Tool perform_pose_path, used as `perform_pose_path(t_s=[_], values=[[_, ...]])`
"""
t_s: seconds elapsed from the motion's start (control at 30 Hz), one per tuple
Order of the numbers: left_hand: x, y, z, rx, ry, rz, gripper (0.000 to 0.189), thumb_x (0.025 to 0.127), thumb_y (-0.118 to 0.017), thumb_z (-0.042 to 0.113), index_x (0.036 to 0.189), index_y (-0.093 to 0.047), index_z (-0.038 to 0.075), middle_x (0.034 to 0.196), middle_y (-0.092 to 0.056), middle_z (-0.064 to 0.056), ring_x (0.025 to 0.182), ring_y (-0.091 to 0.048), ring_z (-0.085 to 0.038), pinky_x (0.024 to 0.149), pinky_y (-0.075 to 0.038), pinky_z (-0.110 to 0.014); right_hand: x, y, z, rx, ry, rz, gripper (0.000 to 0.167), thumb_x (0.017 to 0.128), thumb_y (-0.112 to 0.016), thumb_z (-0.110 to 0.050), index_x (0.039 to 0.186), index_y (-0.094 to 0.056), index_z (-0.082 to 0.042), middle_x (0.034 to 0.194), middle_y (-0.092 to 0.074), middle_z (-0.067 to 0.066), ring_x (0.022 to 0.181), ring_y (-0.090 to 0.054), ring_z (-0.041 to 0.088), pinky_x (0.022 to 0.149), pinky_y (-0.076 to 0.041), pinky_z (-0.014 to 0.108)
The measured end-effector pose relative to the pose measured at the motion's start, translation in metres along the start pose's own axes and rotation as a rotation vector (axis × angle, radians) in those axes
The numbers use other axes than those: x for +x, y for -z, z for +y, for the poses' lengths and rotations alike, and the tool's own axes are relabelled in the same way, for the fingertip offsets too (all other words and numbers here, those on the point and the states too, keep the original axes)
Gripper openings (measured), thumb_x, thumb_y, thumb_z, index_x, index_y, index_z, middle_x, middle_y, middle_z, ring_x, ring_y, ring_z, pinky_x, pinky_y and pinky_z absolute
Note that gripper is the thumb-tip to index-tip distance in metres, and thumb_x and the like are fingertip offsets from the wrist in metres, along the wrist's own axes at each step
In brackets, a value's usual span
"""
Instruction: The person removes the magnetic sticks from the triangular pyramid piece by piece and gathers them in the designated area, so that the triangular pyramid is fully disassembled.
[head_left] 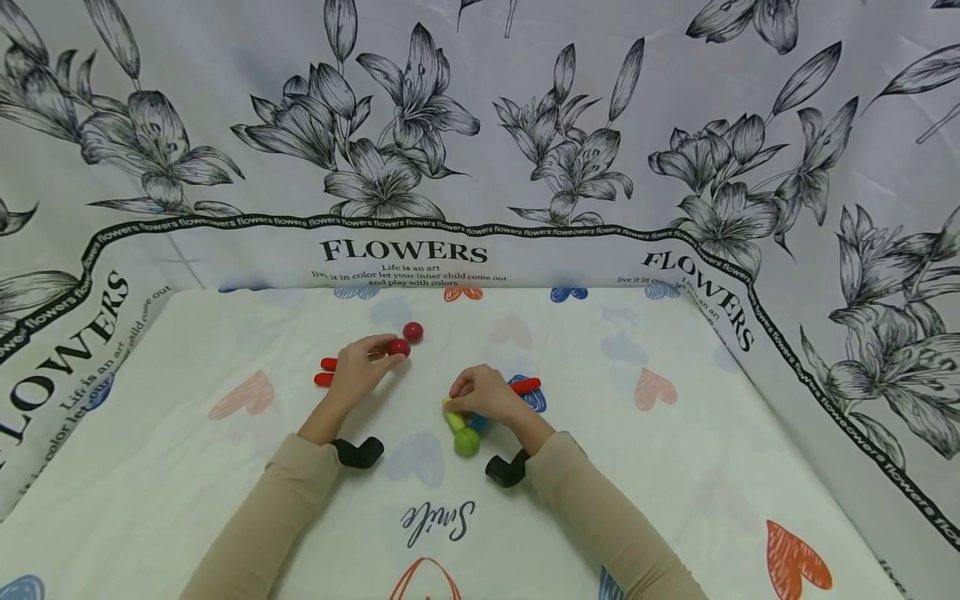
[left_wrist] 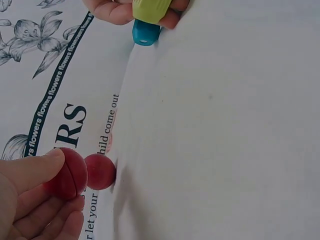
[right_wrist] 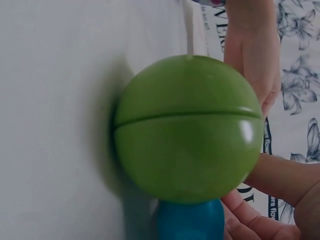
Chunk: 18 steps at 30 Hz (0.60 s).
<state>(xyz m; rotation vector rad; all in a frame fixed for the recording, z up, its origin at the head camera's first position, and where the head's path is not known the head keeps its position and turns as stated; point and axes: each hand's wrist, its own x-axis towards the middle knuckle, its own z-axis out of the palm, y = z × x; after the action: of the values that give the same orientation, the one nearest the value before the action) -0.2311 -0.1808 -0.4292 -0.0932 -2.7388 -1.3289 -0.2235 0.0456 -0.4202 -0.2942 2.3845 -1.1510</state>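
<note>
My left hand (head_left: pixel 358 371) pinches a red ball (head_left: pixel 399 347) with a seam round it, between thumb and fingers. A second red ball (head_left: pixel 413 332) sits just beyond it; in the left wrist view this other red ball (left_wrist: pixel 101 171) appears beside the held one. The fingertips of my right hand (head_left: pixel 486 393) grip the far end of a yellow-green stick-like piece (head_left: pixel 453 418). At its near end lies a green ball (head_left: pixel 467 442), which fills much of the right wrist view. A blue piece (head_left: pixel 479 423) is partly hidden under the right hand.
Two red sticks (head_left: pixel 324 380) lie to the left of the left hand, partly covered by it. Another red stick (head_left: pixel 527 386) pokes out beyond the right hand. A white cloth with printed hearts (head_left: pixel 656 389) covers the table; a flower-printed curtain (head_left: pixel 570 158) stands behind.
</note>
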Motion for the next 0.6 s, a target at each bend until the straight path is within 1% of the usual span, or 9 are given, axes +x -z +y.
perform_pose_path(t_s=[0.2, 0.43, 0.6], values=[[0.006, 0.007, -0.004, -0.029, 0.033, 0.016, 0.047, 0.092, -0.065, 0.016, 0.133, -0.054, -0.003, 0.128, -0.061, -0.025, 0.118, -0.059, -0.037, 0.103, -0.050, -0.047, -0.001, 0.001, 0.001, 0.028, 0.005, -0.007, 0.020, 0.084, -0.075, -0.019, 0.095, -0.067, -0.004, 0.083, -0.069, 0.008, 0.070, -0.056, 0.012, 0.063, -0.049, 0.017], [0.016, 0.011, -0.007, -0.012, 0.067, 0.009, 0.048, 0.093, -0.063, 0.016, 0.135, -0.052, -0.002, 0.131, -0.059, -0.025, 0.120, -0.058, -0.037, 0.105, -0.048, -0.046, -0.003, 0.000, -0.001, 0.030, 0.001, -0.003, 0.020, 0.084, -0.075, -0.018, 0.095, -0.067, -0.004, 0.083, -0.069, 0.009, 0.070, -0.056, 0.012, 0.063, -0.048, 0.017], [0.023, 0.012, -0.007, -0.001, 0.076, 0.014, 0.048, 0.093, -0.063, 0.016, 0.136, -0.051, -0.002, 0.132, -0.059, -0.025, 0.121, -0.057, -0.037, 0.106, -0.048, -0.045, -0.003, 0.000, 0.000, 0.028, -0.005, -0.002, 0.020, 0.084, -0.075, -0.019, 0.095, -0.067, -0.004, 0.083, -0.069, 0.008, 0.070, -0.056, 0.012, 0.063, -0.049, 0.017]])
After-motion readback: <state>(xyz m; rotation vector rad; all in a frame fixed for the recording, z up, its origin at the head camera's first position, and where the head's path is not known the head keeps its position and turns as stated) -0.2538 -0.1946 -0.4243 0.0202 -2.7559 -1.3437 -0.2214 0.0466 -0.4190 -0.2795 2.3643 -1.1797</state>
